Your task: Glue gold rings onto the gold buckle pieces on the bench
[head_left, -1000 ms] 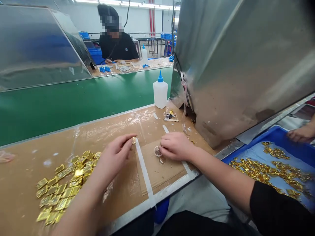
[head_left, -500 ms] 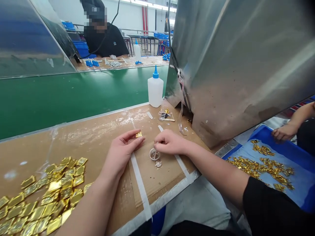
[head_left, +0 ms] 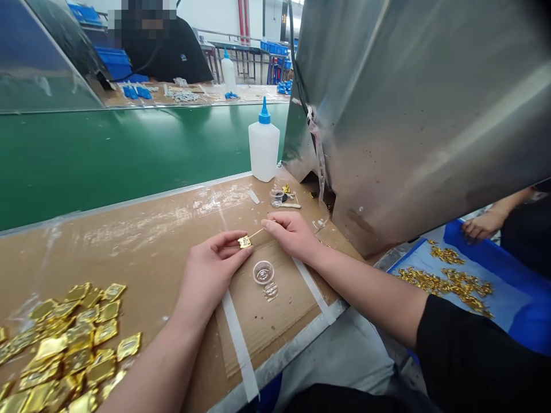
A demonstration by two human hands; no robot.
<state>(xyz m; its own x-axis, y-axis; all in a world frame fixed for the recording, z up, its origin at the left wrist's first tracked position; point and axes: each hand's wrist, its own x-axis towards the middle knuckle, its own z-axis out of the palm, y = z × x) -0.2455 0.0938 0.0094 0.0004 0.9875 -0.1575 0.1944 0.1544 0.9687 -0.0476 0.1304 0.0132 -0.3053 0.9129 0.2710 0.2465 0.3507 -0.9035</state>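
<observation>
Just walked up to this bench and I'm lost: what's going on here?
A person's left hand pinches a small gold piece over the cardboard-covered bench, while the right hand touches a thin stick to it. A small clear cup sits just below, and a pile of gold pieces lies at left.

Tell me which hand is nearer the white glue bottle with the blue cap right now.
Right. The right hand holds a thin stick just in front of the glue bottle, slightly to its right. The left hand pinches a small gold piece lower and further left, farther from the bottle.
</observation>
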